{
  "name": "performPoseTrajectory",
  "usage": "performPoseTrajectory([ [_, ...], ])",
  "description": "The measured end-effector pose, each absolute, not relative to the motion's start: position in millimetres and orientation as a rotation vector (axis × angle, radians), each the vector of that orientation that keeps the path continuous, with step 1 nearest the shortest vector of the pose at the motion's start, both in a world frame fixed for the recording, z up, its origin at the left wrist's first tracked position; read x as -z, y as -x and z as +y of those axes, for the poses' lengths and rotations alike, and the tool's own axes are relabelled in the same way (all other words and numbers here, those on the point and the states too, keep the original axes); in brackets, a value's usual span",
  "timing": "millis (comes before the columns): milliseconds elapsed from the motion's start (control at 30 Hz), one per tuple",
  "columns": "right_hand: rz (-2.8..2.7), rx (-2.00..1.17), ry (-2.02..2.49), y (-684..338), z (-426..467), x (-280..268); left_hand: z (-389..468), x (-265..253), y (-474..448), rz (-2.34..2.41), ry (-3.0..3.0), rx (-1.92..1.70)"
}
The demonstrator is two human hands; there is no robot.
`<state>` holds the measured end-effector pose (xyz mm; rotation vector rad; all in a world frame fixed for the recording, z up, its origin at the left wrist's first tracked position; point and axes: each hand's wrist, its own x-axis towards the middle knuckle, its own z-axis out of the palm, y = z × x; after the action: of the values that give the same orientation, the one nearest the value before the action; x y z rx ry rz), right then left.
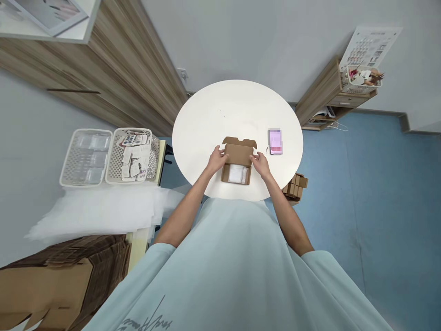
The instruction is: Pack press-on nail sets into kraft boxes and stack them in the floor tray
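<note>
A small brown cardboard box (238,155) stands on the round white table (237,105) in front of me, its lid raised and tilted back with the tuck flap at the far side. Inside lies a white packet (237,174), seemingly wrapped in clear or white film. My left hand (217,160) holds the left edge of the lid between thumb and fingers. On the opposite edge, my right hand (261,164) has the lid in a similar hold, fingers curled.
A blurred pink-purple flat device (275,141) lies right of the box. Left are white baskets (86,156), white packing sheets (99,209) and stacked flat cardboard (51,289). Small boxes in a carton (295,187) sit low at the right. Cabinets (138,69) stand behind.
</note>
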<state>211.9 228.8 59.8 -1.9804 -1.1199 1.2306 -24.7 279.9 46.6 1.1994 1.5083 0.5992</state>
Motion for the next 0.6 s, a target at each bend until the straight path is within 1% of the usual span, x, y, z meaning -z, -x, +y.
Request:
performPoseTrajectory([
  [300,-1.204,-1.142,1.839,-215.6,228.2,-74.7,274.8,-66.6,23.6,1.476,-1.269,-0.719],
  [600,-1.461,-1.083,1.835,-205.3,171.3,-68.9,216.9,-48.0,35.7,1.465,-1.369,-0.667],
])
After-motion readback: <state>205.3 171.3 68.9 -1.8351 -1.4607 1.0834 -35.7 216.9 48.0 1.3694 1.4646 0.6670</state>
